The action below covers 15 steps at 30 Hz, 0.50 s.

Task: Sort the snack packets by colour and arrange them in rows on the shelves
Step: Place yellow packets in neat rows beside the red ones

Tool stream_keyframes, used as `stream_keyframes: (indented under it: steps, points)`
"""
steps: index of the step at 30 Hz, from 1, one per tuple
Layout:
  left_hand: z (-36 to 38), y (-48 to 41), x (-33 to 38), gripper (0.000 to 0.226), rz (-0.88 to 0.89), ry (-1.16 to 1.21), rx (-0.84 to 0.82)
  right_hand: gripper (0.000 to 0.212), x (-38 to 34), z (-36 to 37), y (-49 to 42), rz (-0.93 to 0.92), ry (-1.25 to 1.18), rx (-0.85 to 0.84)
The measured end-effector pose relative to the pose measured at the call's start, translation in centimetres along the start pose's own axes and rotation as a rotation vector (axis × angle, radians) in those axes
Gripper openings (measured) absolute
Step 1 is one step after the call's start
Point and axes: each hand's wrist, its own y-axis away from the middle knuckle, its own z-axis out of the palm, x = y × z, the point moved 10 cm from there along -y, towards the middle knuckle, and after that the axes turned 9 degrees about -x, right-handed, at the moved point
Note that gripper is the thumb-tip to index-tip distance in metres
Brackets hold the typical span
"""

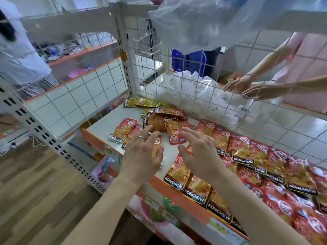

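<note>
1. Shelving at far left: a white perforated metal upright [44, 133] slants down past the wood-look plank floor [35, 191]. A white wire grid side panel [79, 96] stands beside it, and a blurred person in pale clothing [21, 55] is behind.
2. Here is the white shelf board with the orange front edge [106, 122]. One glossy red snack packet with a black KONCHEW band [122, 130] lies flat near its left end, touching a second red one.
3. At the back, yellow-green foil packets [139, 102] sit close to the rear wire grid [230, 112]. In front of them is a loose heap of red and gold packets [168, 119], overlapping, some turned upside down.
4. The left hand [141, 156], with a silver ring [141, 137] on one finger, reaches over the heap's near edge. Its fingers are spread and nearly straight, curled round nothing. A red packet shows under the thumb; touching or just above, I cannot tell.
5. The right hand [200, 154] is splayed wide and carries nothing. It hovers over the shelf between the heap and the sorted stock.
6. To the right, overlapping rows of red packets [265, 165] run along the shelf, the front row at the orange edge.
7. Behind the rear grid lie white packets [203, 89]. Another person's two hands [247, 87] are over them, near a blue plastic crate [189, 61].
8. A crumpled clear plastic bag [212, 23] hangs overhead.
</note>
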Motion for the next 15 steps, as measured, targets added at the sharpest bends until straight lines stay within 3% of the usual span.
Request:
stream_keyframes:
  steps: [9,15]
  points:
    - [-1.9,5.4,-0.3,0.053,-0.118,0.002,0.094,0.045,-2.8,-0.2,1.6,-0.129,-0.004,-0.079]
    - [-1.8,5.5,-0.6,0.056,-0.139,0.026,0.087,0.042,-2.5,-0.7,1.4,-0.123,-0.025,-0.073]
